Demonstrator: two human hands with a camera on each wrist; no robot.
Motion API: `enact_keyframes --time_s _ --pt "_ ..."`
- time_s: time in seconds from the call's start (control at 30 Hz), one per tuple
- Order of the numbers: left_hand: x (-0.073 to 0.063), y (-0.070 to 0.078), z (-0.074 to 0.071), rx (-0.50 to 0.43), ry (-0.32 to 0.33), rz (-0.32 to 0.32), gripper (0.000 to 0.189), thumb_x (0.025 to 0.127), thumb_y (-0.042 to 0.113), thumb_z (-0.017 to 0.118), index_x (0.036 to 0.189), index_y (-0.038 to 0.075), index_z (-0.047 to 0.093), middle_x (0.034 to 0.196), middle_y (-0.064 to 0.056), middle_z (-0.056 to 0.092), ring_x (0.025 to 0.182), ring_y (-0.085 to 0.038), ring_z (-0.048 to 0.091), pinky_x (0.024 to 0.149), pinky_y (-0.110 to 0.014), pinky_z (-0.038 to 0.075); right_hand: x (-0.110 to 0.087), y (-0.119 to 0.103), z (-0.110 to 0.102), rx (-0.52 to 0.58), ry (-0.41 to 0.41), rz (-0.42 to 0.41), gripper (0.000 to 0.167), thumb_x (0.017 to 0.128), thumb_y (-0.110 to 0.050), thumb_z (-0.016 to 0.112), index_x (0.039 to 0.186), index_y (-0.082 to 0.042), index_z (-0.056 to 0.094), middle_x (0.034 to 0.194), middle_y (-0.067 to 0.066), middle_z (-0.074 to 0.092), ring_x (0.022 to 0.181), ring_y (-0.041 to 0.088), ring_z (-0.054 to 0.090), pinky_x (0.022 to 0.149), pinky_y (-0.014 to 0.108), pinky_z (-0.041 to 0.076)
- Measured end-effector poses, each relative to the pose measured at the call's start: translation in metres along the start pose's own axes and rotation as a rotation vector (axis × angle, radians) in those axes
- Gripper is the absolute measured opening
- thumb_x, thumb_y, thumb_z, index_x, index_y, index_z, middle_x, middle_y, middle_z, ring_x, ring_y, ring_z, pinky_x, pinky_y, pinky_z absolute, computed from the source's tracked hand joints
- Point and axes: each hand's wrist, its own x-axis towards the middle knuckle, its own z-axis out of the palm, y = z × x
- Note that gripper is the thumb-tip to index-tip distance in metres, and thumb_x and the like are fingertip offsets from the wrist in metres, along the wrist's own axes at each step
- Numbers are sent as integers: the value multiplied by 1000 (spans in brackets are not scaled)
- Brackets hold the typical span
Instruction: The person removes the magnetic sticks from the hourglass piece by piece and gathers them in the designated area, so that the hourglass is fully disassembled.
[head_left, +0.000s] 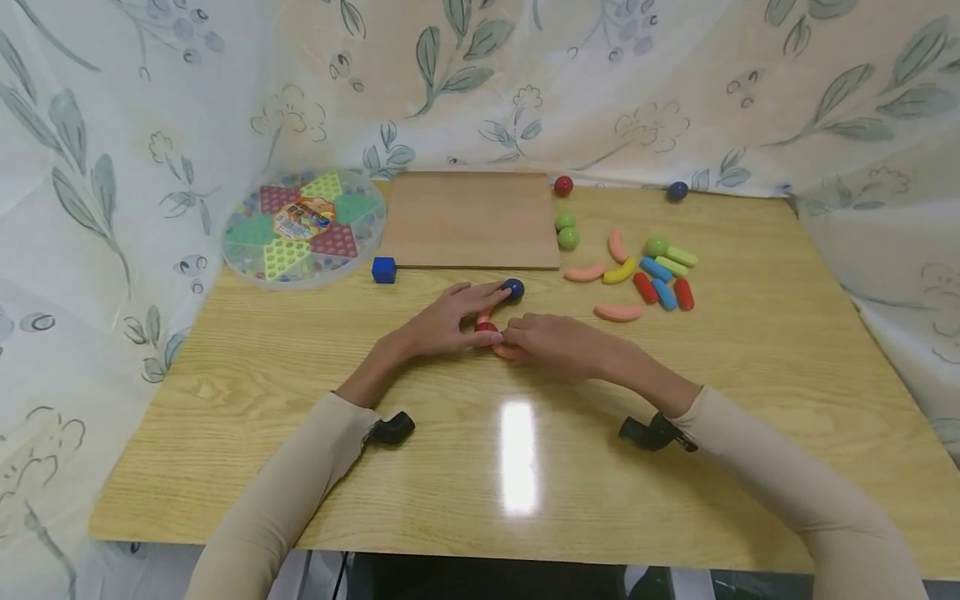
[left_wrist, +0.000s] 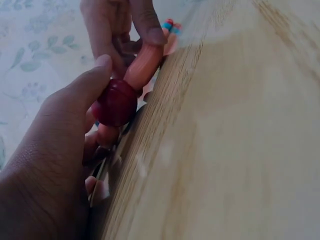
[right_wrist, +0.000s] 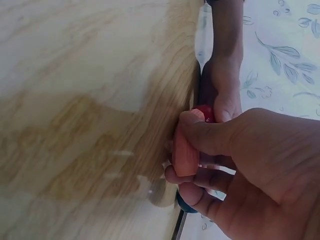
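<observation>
My left hand point(head_left: 453, 321) steadies a red ball point(left_wrist: 116, 103) near the middle of the table, its thumb against one side and its fingers behind. Its fingertips reach a dark blue ball point(head_left: 513, 289) farther back. Between the two balls shows part of a pink curved stick point(head_left: 485, 316). With thumb and fingers, my right hand point(head_left: 558, 343) pinches another pink curved stick point(right_wrist: 185, 152), whose end meets the red ball. In the head view the right fingers cover much of that stick. The red ball's far side is hidden in the left wrist view.
A wooden board point(head_left: 476, 221) lies at the back, beside a round clear case point(head_left: 303, 225) and a blue cube point(head_left: 384, 270). Right of the board lie green balls point(head_left: 567, 239), a red ball point(head_left: 563, 186), another dark blue ball point(head_left: 677, 192), and several coloured sticks point(head_left: 663, 294).
</observation>
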Motion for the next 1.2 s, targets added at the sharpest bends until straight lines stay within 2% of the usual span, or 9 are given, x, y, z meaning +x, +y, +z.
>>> enact_keyframes --time_s 0.3,0.43,0.57,0.73,0.83,0.9,1.0,1.1,1.2 --pt "0 -3 -2 29 -6 -4 80 101 65 51 166 24 27 175 -5 22 162 -23 25 134 -52 7 -12 4 -9 -11 -28 -33 27 111 -22 52 129 -11 69 116 4 75 106 25 71 95 47 58" --pt "-1 -4 1 24 -6 3 84 100 71 46 166 24 27 175 -5 23 162 -25 25 134 -55 7 -32 9 -20 -5 -2 55 24 108 -12 57 127 -7 70 116 6 74 102 27 71 92 46 58" --pt "1 -5 3 33 -1 14 88 98 79 40 166 25 26 175 -4 23 162 -24 26 134 -55 8 -56 32 -35 -9 110 188 17 102 -3 63 117 -3 71 114 12 75 88 25 69 79 39 58" --pt "2 -6 3 35 4 17 91 97 82 38 166 25 27 175 -5 24 162 -24 26 134 -54 7 -68 69 -46 40 238 305 34 97 -10 75 129 -3 65 145 13 66 71 19 62 61 25 45" --pt "1 -6 2 35 -9 10 91 97 82 38 166 25 26 175 -5 23 163 -24 24 134 -55 7 -69 87 -44 38 249 337 28 94 -16 80 117 -2 71 151 17 58 60 14 51 58 24 38" --pt "0 -5 1 31 -11 9 91 97 81 39 166 24 26 175 -4 22 163 -25 24 134 -55 7 -69 96 -41 20 243 339 20 93 -20 80 92 -2 71 134 16 72 55 12 36 55 25 33" --pt "0 -4 1 30 0 13 91 97 81 40 166 23 27 175 -5 23 162 -26 25 134 -55 7 -68 104 -37 -6 236 314 29 93 -21 80 71 -7 69 112 20 78 52 12 40 53 26 34" --pt "0 -5 0 32 4 16 90 97 80 41 166 23 28 175 -5 24 162 -26 26 134 -54 8 -66 106 -36 -72 274 258 22 90 -17 83 78 0 73 89 21 78 58 19 53 55 33 43" --pt "0 -6 -1 31 5 15 88 98 77 44 166 24 28 175 -4 25 162 -25 27 134 -52 8 -65 100 -41 -100 317 265 21 86 -10 85 95 7 76 101 25 78 73 31 64 69 44 53"
